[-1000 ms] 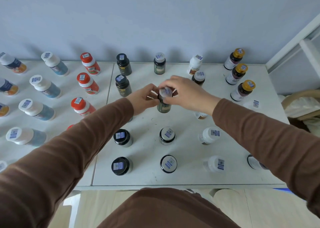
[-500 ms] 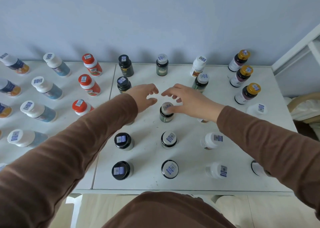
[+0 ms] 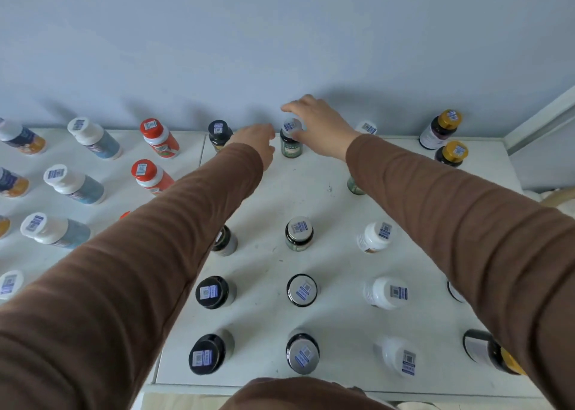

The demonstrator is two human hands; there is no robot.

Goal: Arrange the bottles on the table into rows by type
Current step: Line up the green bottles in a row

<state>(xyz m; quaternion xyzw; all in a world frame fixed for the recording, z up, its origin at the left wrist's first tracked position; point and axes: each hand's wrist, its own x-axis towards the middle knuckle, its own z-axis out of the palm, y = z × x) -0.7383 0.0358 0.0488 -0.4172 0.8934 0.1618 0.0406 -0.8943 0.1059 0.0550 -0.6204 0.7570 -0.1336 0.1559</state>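
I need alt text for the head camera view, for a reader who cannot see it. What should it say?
The person's right hand grips the cap of a dark green bottle at the far edge of a white table, beside the left hand. Upright bottles stand in lines by type: red-capped, black-capped and gold-capped.

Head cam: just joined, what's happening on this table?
A person in brown sleeves is sorting bottles into rows by type on a white table. The right hand is at the back, its fingers curled round the cap of a dark green bottle standing by the wall. The left hand hovers just beside it, holding nothing. Other bottles stand in lines: red-capped, white-capped, black-capped and gold-capped ones.
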